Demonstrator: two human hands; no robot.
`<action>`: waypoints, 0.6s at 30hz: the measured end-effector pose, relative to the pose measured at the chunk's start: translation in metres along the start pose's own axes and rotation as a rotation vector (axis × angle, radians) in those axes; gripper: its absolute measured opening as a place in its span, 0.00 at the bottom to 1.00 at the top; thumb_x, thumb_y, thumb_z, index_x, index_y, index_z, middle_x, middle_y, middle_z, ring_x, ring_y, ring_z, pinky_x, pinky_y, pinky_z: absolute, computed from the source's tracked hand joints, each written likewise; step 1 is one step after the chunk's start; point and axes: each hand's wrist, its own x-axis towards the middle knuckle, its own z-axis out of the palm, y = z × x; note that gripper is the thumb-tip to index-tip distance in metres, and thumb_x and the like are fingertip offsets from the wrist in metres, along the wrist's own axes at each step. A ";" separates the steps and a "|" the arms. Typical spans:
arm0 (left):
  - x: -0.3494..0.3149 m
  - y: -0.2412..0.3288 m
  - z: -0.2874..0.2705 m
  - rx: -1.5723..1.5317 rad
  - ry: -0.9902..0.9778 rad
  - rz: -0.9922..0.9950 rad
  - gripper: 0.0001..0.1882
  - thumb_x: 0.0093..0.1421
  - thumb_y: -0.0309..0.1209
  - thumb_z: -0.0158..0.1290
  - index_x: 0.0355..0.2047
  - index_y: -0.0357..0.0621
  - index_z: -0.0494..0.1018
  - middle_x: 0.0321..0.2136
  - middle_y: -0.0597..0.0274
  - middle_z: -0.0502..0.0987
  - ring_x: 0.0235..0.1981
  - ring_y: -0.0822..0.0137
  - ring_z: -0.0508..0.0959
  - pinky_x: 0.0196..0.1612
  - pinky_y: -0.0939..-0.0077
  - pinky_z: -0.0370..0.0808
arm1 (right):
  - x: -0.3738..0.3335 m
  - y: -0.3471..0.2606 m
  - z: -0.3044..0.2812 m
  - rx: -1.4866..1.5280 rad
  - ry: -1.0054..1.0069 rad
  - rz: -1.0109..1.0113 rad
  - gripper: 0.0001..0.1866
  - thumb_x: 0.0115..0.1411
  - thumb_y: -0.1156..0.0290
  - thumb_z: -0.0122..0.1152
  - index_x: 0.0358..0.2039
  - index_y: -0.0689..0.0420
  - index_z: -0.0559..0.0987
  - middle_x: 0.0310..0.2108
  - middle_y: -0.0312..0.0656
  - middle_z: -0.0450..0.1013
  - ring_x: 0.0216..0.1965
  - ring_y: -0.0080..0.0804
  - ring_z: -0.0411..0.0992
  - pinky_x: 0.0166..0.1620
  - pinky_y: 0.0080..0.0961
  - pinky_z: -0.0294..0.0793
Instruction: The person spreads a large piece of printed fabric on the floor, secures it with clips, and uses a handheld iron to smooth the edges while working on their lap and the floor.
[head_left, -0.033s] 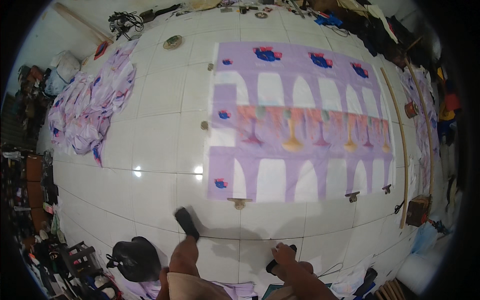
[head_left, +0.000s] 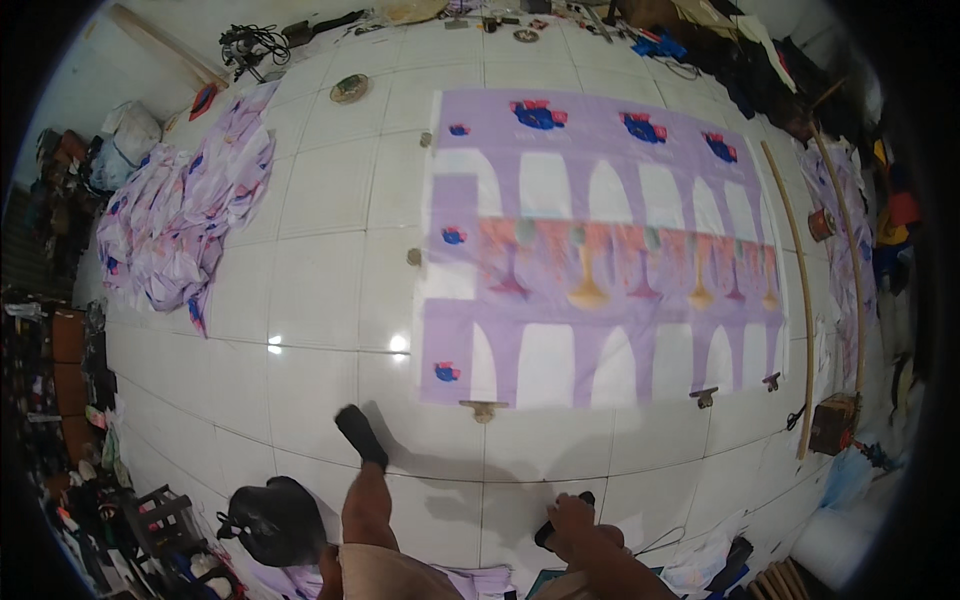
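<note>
My right hand (head_left: 572, 515) hangs over my right shoe (head_left: 550, 532), its fingers loosely bent and slightly apart, with nothing visible in them. Low beside my left thigh is my left hand (head_left: 329, 566); its fingers are hidden. A large purple printed sheet (head_left: 450, 325) with white arch shapes and coloured goblet-like figures lies flat on the tiles ahead of me. Metal clips sit along its near edge, one clip (head_left: 484, 410) at the left and another clip (head_left: 704, 397) further right. Neither hand touches the sheet.
A black plastic bag (head_left: 275, 522) stands near my left leg. Crumpled purple sheeting (head_left: 165, 235) lies at the far left. Along the right are a long wooden stick (head_left: 795, 270), scissors (head_left: 795, 416) and a brown box (head_left: 832, 424). A small round dish (head_left: 349, 88) sits at the back.
My left foot has moved a little forward and to the left. The whole view has shifted slightly. My right hand stays near the right shoe, and the sheet lies as before.
</note>
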 end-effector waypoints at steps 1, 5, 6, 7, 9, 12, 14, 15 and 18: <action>-0.004 -0.012 -0.023 0.012 -0.024 -0.058 0.13 0.61 0.34 0.52 0.33 0.34 0.78 0.33 0.50 0.82 0.38 0.64 0.81 0.39 0.64 0.77 | -0.018 -0.010 -0.013 -0.067 -0.023 -0.023 0.23 0.59 0.49 0.58 0.42 0.56 0.80 0.41 0.50 0.78 0.46 0.51 0.76 0.48 0.47 0.74; 0.034 -0.001 -0.102 0.033 -0.131 -0.096 0.16 0.60 0.38 0.52 0.32 0.35 0.78 0.33 0.50 0.82 0.37 0.61 0.82 0.39 0.62 0.77 | -0.074 -0.033 -0.014 -0.233 -0.043 -0.139 0.26 0.57 0.46 0.59 0.45 0.55 0.80 0.45 0.51 0.76 0.51 0.58 0.71 0.51 0.55 0.70; 0.056 0.011 -0.118 0.045 -0.167 -0.061 0.17 0.60 0.39 0.52 0.32 0.35 0.78 0.33 0.51 0.82 0.37 0.61 0.82 0.38 0.62 0.78 | -0.092 -0.034 0.001 -0.312 -0.011 -0.176 0.27 0.57 0.46 0.59 0.46 0.55 0.80 0.46 0.52 0.75 0.52 0.60 0.70 0.52 0.57 0.69; 0.079 0.027 -0.134 0.060 -0.197 -0.016 0.17 0.60 0.41 0.52 0.32 0.36 0.78 0.34 0.51 0.82 0.37 0.60 0.82 0.38 0.61 0.78 | -0.108 -0.045 0.013 -0.402 0.031 -0.214 0.27 0.57 0.45 0.60 0.46 0.54 0.80 0.47 0.52 0.75 0.53 0.62 0.69 0.52 0.59 0.68; 0.128 0.061 -0.179 0.073 -0.200 0.125 0.19 0.60 0.43 0.52 0.31 0.36 0.79 0.34 0.51 0.82 0.37 0.58 0.83 0.38 0.60 0.78 | -0.116 -0.112 0.005 -0.309 -0.268 -0.094 0.26 0.55 0.47 0.63 0.46 0.54 0.80 0.55 0.56 0.68 0.61 0.64 0.59 0.56 0.63 0.62; 0.220 0.128 -0.259 0.126 -0.102 0.509 0.21 0.60 0.46 0.53 0.30 0.37 0.79 0.34 0.51 0.83 0.37 0.56 0.83 0.38 0.59 0.78 | -0.075 -0.252 -0.057 -0.238 -0.036 -0.369 0.24 0.56 0.51 0.64 0.47 0.55 0.80 0.58 0.56 0.65 0.62 0.65 0.58 0.59 0.59 0.62; 0.260 0.216 -0.342 -0.037 -0.089 0.463 0.19 0.60 0.43 0.54 0.31 0.36 0.78 0.23 0.55 0.79 0.24 0.63 0.79 0.30 0.62 0.75 | -0.066 -0.362 -0.149 -0.007 0.190 -0.541 0.23 0.58 0.53 0.63 0.48 0.54 0.79 0.52 0.52 0.71 0.57 0.59 0.65 0.56 0.52 0.67; 0.280 0.260 -0.378 -0.025 -0.074 0.477 0.16 0.60 0.39 0.53 0.33 0.35 0.78 0.23 0.55 0.78 0.25 0.63 0.78 0.32 0.64 0.75 | -0.069 -0.416 -0.193 0.109 0.281 -0.589 0.23 0.58 0.53 0.62 0.49 0.54 0.80 0.49 0.51 0.74 0.55 0.56 0.69 0.55 0.49 0.68; 0.348 0.390 -0.460 0.111 0.056 0.649 0.13 0.60 0.35 0.55 0.35 0.34 0.78 0.32 0.50 0.81 0.36 0.53 0.81 0.41 0.62 0.76 | -0.051 -0.519 -0.252 0.498 0.141 -0.503 0.22 0.58 0.52 0.62 0.47 0.54 0.81 0.42 0.46 0.78 0.51 0.46 0.73 0.52 0.44 0.71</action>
